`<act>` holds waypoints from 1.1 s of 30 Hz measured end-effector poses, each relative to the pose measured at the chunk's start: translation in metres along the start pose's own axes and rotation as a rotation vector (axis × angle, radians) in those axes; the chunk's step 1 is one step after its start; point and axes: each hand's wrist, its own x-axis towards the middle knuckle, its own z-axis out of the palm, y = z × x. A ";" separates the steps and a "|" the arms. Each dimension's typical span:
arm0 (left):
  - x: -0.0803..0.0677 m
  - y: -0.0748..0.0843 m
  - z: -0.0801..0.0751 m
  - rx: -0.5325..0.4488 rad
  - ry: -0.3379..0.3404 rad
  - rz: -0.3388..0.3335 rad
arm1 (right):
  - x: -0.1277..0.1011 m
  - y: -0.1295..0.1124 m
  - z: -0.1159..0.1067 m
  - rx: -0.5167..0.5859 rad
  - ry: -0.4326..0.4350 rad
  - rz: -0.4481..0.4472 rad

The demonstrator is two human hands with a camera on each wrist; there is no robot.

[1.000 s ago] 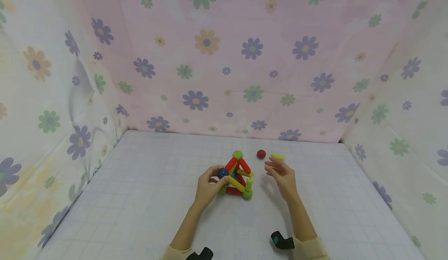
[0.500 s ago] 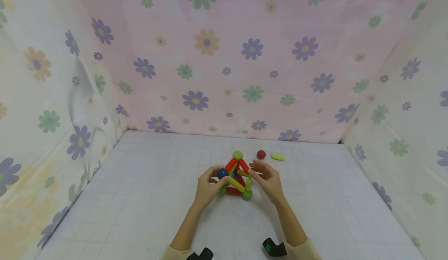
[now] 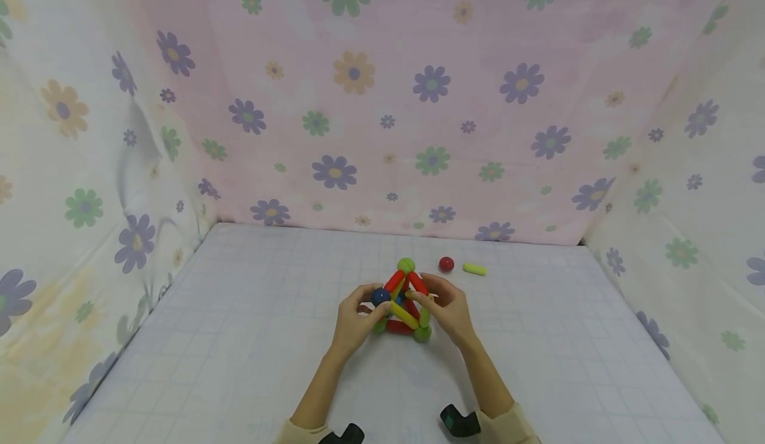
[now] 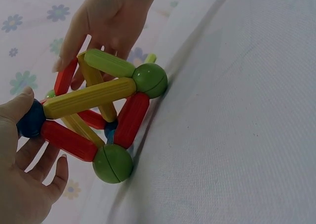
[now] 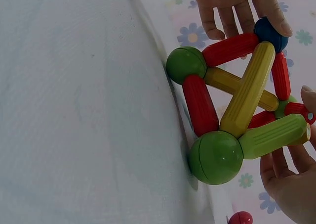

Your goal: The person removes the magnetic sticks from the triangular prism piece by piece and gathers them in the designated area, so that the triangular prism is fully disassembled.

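A toy frame of red, yellow and green rods joined by balls stands on the white sheet. My left hand pinches the dark blue ball at the frame's left corner; in the left wrist view its thumb lies on that blue ball. On the frame's right side my right hand holds the light green rod, thumb above and fingers below. That rod runs up from a green ball resting on the sheet. A second green ball tops the frame.
A loose red ball and a loose light green rod lie on the sheet behind and right of the frame. Flowered cloth walls close the back and both sides.
My right hand has moved left from open space near the loose pieces onto the frame's right side and closed on the green rod. The left hand has stayed on the blue ball.
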 end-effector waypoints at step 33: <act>0.000 0.002 0.000 0.008 0.014 0.022 | 0.014 0.011 -0.006 -0.046 0.114 0.095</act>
